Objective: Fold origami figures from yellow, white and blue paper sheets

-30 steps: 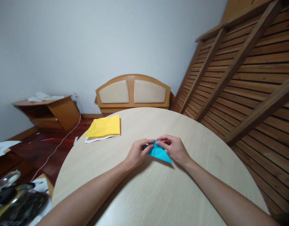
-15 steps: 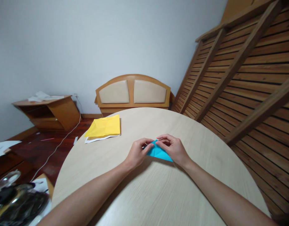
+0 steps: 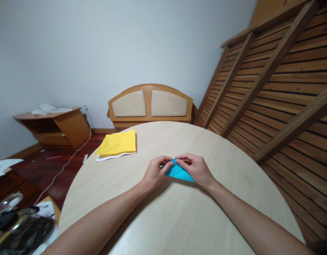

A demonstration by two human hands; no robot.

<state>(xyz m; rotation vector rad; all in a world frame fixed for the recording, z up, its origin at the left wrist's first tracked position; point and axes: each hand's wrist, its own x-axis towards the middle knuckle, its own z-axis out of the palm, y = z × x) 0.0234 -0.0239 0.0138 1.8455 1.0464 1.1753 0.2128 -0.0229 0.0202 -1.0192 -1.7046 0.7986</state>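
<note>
A folded blue paper [image 3: 178,172] lies flat near the middle of the round table [image 3: 179,219], a little toward its far edge; the left hand [image 3: 155,173] rests on the paper's left corner, thumb and forefinger drawn together in a pinch on it; the right hand [image 3: 195,169] lies over its right side, fingers curled, the fingertips [image 3: 179,159] pressing the top point down; both hands touch the paper and nearly meet above it; a yellow sheet [image 3: 118,142] lies on a white sheet [image 3: 110,156] at the table's far left edge, well apart from the hands.
</note>
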